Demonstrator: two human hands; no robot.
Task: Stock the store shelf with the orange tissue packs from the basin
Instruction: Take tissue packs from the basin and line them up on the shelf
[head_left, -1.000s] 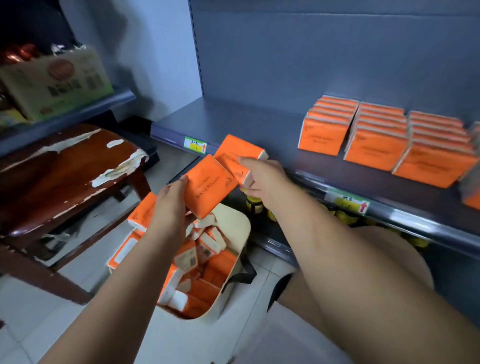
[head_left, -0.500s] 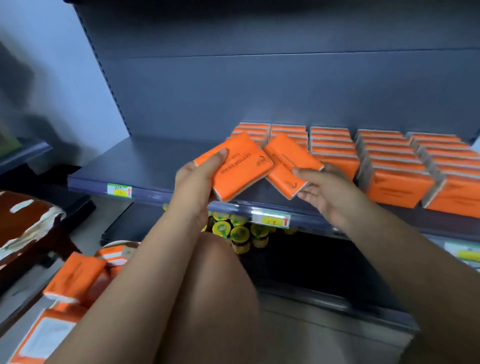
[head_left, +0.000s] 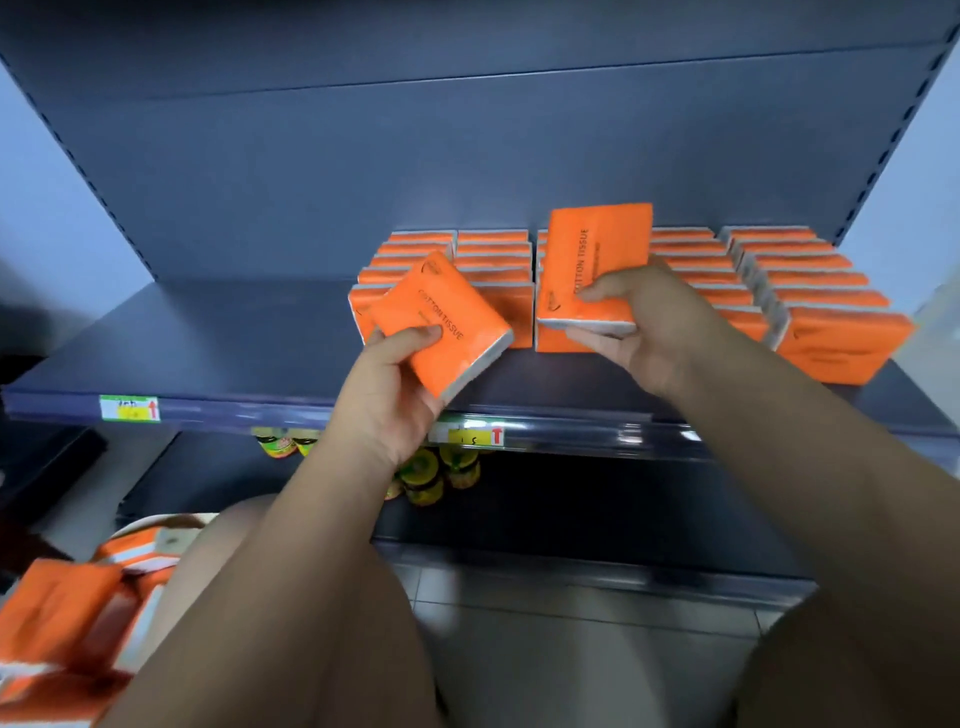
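Both hands are full, one pack each. Our left hand (head_left: 387, 395) grips an orange tissue pack (head_left: 441, 322) from below, thumb laid across its printed face. The pack sits tilted in front of the leftmost row on the shelf (head_left: 208, 332), above the front edge. Our right hand (head_left: 654, 332) pinches a second pack (head_left: 597, 265) by its lower end, thumb on the face and fingers under the white edge. This one stands nearly upright over the middle rows (whether it touches the packs beneath, we cannot tell).

Behind both, the stocked packs (head_left: 810, 291) stand in several rows running from the middle of the dark shelf to its right end. On the front rail we see a price tag (head_left: 130, 408) at the left and another tag (head_left: 470, 434) just under our left hand. Small jars (head_left: 423, 478) with yellow-green tops sit on the level below.

At the lower left, beside our knee, the basin (head_left: 156, 522) shows only a strip of pale rim. More loose packs (head_left: 67, 608) lie in it and beside it, too blurred to count.
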